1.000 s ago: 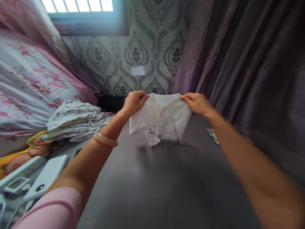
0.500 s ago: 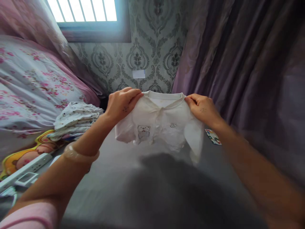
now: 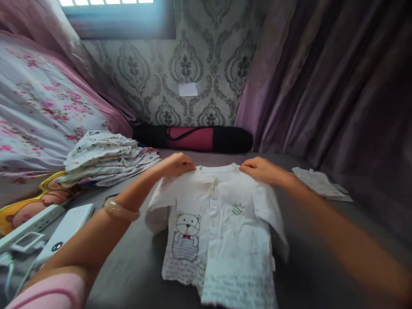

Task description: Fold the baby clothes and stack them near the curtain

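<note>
- Your left hand [image 3: 176, 164] pinches the shirt [image 3: 222, 214] at one side of its collar, the same hold as in the earlier frames
- Your right hand [image 3: 261, 169] grasps the other side of the collar, also with the same hold
- The shirt was bunched and foreshortened between your hands; now its front faces you, opened out, with the bear, the bee and the printed lower part showing
- It sits lower in your view, over the grey sheet [image 3: 128, 253]; you cannot tell whether its hem touches the sheet
- Your hands have come down too, and the black and pink bag [image 3: 193, 138] by the wall now shows beyond them
- Pale folded cloths [image 3: 322, 183] now show beyond your right forearm
- On your left, the clothes pile [image 3: 103, 154] still lies near the power strip [image 3: 38, 223], and the white power bank [image 3: 69, 225] is back in view beside your forearm
</note>
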Motion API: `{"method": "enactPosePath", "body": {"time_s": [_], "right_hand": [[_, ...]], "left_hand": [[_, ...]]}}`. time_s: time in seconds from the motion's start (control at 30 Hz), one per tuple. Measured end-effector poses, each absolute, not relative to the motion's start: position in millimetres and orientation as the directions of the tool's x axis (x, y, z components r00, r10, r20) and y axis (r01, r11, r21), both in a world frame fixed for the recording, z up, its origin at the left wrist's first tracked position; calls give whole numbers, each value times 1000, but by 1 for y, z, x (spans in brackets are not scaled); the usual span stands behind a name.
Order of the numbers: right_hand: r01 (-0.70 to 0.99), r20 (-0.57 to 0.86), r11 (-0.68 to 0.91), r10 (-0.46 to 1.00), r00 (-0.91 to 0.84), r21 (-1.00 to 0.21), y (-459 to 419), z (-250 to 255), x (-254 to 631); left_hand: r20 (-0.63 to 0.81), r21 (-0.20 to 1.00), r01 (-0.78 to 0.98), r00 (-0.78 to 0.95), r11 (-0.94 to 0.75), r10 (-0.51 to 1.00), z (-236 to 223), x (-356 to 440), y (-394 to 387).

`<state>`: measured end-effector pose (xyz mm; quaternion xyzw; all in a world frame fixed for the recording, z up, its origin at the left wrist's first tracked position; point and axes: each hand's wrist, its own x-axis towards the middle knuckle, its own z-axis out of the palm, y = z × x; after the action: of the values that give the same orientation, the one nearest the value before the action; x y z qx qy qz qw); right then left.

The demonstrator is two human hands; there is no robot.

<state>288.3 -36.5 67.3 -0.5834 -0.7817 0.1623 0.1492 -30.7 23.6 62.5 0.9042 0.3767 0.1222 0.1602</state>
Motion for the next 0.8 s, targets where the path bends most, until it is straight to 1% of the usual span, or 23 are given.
{"method": "enactPosePath", "body": {"time_s": [0.07, 0.13, 0.23, 0.37, 0.47, 0.57, 0.67, 0.8], "right_hand": [[895, -11, 257, 960, -280, -365, -21, 21, 291], [927, -55, 206, 971, -234, -313, -12, -18, 292], [970, -102, 126, 983, -150, -209, -9, -57, 289], [993, -129, 106, 985, -113, -61, -6, -72, 285], [995, -119, 100, 988, -99, 4, 1, -75, 285], [995, -105, 98, 990, -95, 27, 12, -77, 287], [992, -89, 118, 990, -113, 50, 25, -80, 291], [987, -89, 138, 987, -130, 86, 42, -81, 295]], "left_hand": [[16, 360, 680, 680, -639, 733, 11, -21, 43], [-30, 322, 743, 627, -586, 779, -32, -13, 55], [-45, 247, 806, 564, -538, 824, -70, -1, 63], [-49, 126, 846, 526, -517, 849, -83, 8, 66], [-37, 71, 861, 507, -504, 861, -85, 12, 70], [-33, 57, 871, 490, -488, 871, -87, 15, 79], [-17, 71, 867, 495, -493, 868, -90, 18, 90], [-33, 63, 871, 490, -487, 871, -90, 23, 107]]}}
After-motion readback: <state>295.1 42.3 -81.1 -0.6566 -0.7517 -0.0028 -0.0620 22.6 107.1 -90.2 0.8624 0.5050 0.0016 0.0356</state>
